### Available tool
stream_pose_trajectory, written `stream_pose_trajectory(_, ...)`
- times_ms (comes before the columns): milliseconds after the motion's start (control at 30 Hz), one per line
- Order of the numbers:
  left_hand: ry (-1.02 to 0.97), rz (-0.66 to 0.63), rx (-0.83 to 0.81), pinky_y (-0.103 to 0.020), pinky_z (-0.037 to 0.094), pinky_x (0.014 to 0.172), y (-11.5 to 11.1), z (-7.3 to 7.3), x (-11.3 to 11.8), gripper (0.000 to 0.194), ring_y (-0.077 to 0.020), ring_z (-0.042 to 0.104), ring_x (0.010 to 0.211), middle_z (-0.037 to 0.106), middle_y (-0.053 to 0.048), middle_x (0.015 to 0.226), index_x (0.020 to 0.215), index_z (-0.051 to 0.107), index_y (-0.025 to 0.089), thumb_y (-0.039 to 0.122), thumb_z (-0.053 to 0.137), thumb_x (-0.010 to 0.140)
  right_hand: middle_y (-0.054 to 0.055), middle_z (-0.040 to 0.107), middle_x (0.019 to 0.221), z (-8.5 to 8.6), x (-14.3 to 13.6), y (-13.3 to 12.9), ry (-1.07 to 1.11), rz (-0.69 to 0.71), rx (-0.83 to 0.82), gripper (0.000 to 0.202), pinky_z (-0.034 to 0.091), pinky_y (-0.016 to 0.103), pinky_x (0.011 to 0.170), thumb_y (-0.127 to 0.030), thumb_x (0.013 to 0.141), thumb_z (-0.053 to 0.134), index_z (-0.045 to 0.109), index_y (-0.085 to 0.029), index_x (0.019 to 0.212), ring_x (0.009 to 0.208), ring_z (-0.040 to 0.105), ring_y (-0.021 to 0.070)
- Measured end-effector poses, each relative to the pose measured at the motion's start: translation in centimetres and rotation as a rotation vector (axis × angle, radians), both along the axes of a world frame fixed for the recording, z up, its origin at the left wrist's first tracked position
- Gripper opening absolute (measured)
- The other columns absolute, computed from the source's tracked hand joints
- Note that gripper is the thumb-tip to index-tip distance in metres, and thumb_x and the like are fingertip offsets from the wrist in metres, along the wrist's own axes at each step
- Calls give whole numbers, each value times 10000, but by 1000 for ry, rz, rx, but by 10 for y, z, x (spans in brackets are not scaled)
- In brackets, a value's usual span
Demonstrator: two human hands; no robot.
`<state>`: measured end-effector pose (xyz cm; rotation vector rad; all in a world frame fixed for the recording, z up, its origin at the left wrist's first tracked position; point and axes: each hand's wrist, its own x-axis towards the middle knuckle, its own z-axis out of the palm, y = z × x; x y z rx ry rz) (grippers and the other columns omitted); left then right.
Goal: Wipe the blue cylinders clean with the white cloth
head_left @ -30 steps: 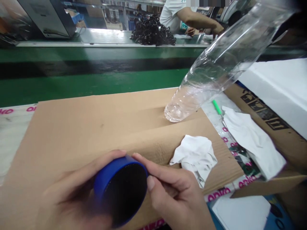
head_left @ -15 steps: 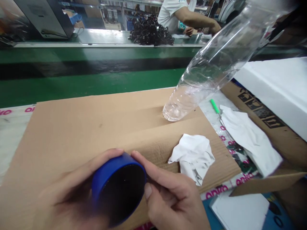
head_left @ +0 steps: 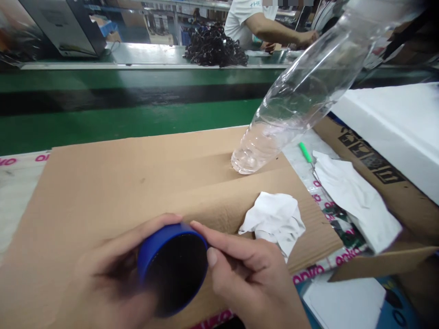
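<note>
1. Since a second ago almost nothing has moved: both hands keep their hold on the round blue cap-like object with a black face (head_left: 173,269), which has only turned a little and sits slightly to the right of where it was.
2. Left hand (head_left: 106,278) is curled around the object's left side, fingers closed on its rim.
3. Right hand (head_left: 254,283) pinches the right edge, thumb and forefinger closed on it.
4. The object is held just above the near edge of the flat brown cardboard sheet (head_left: 120,183).
5. A crumpled white cloth (head_left: 274,219) lies on the cardboard near the right hand.
6. A clear plastic bottle (head_left: 298,96) leans tilted, its base on the cardboard's far right.
7. Across the green conveyor belt (head_left: 120,119), another person's arm (head_left: 277,32) works beside a heap of black cables (head_left: 214,45).
</note>
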<state>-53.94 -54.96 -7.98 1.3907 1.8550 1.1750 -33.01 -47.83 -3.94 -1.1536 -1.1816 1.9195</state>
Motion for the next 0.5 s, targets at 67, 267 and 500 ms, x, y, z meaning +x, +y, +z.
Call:
stream_pose_trajectory(67,-7,103,11,-495,759,947,14,7,20,833,-470,810,1278,918,-61,1121,1426,825,377,407,913,599,-67,912,1062,-4,1,-3,69,19,-27,331,694,232,876,-280,876,804,913,-396,1167,1042,887,200)
stream_pose_trajectory(267,-29,111,11,-500,755,948,30,19,46,842,-473,799,1292,917,-66,1134,1421,825,382,431,916,585,-72,915,1020,-2,3,-6,-10,-4,106,351,690,197,849,-216,878,751,919,-348,1156,943,898,177)
stream_pose_trajectory(500,-126,-59,-30,-435,762,894,1,15,6,572,-398,890,1072,912,-29,1134,1280,890,430,497,870,712,-31,912,917,5,5,10,-153,82,172,242,705,257,699,-362,930,754,943,-350,1081,810,888,230)
